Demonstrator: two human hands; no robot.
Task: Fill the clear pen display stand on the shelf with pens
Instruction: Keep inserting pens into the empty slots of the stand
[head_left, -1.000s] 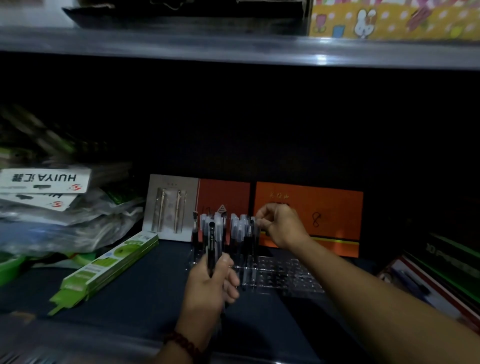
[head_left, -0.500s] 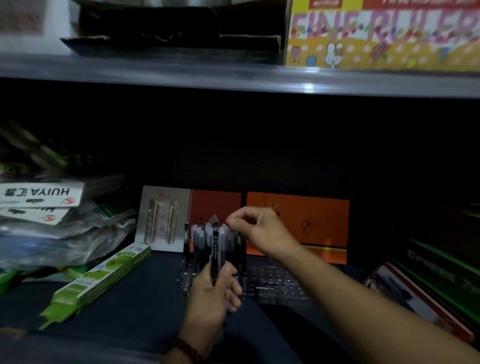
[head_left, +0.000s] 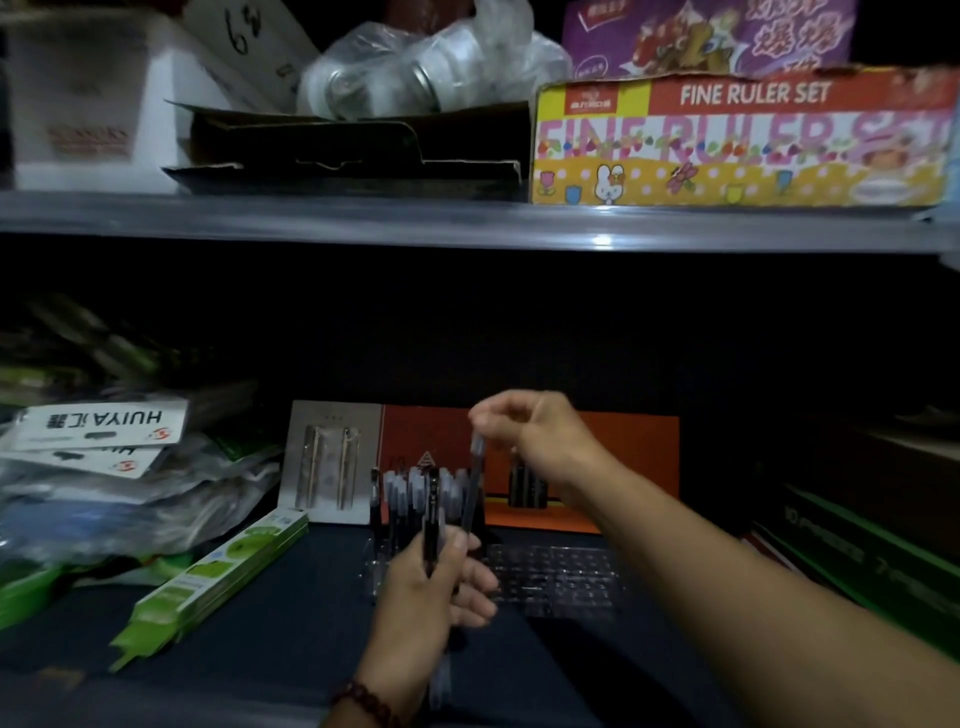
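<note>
Leftmost, a green box lay on the shelf. Next to it the left hand gripped a bundle of pens upright before the clear stand, where pens stood in the left part. The right hand pinched one pen by its top, with the lower end near the left thumb.

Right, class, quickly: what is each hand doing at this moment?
Left hand: grips a bunch of pens.
Right hand: pinches a single pen by its top end.
</note>
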